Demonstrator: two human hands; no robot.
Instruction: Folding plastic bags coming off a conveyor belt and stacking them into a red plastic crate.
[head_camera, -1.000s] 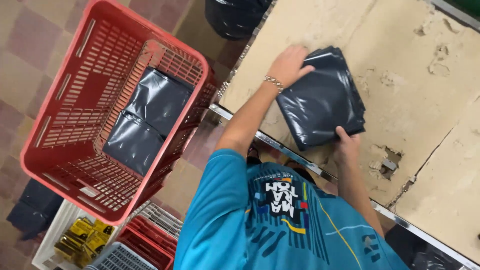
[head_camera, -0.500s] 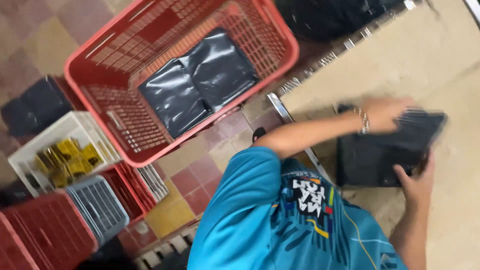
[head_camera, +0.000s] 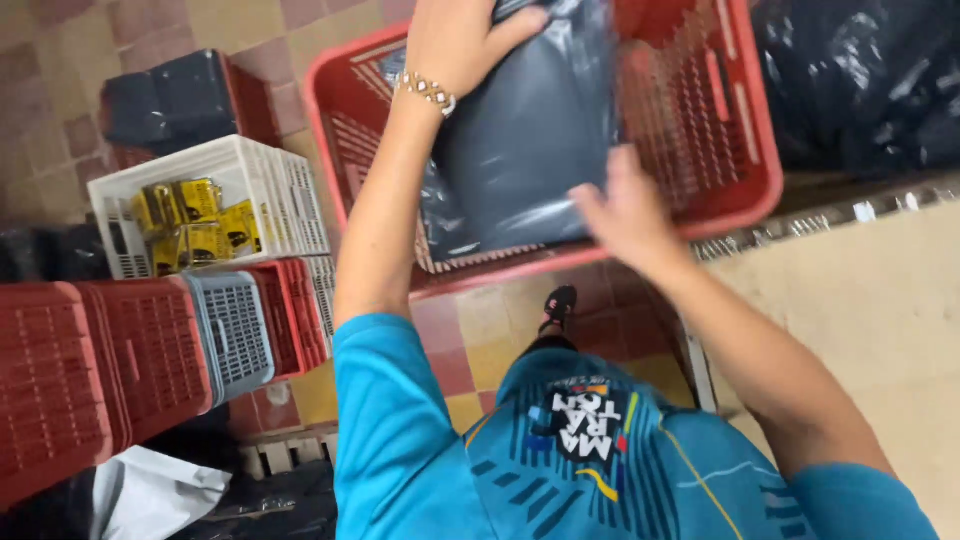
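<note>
Lowering a dark bag (head_camera: 530, 140) into the red basket (head_camera: 735, 150), the left hand (head_camera: 460, 40) grips its top edge while the right hand (head_camera: 625, 210) presses open against its lower side; a moment ago the bag lay on the table (head_camera: 860, 300), so the transfer looks nearly done

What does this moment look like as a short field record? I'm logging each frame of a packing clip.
left hand: left hand on the upper edge of the grey plastic parcel
right hand: right hand at the parcel's lower edge, grip unclear
parcel: over the red basket
beside: white crate with yellow packets
right side: tan tabletop
</note>
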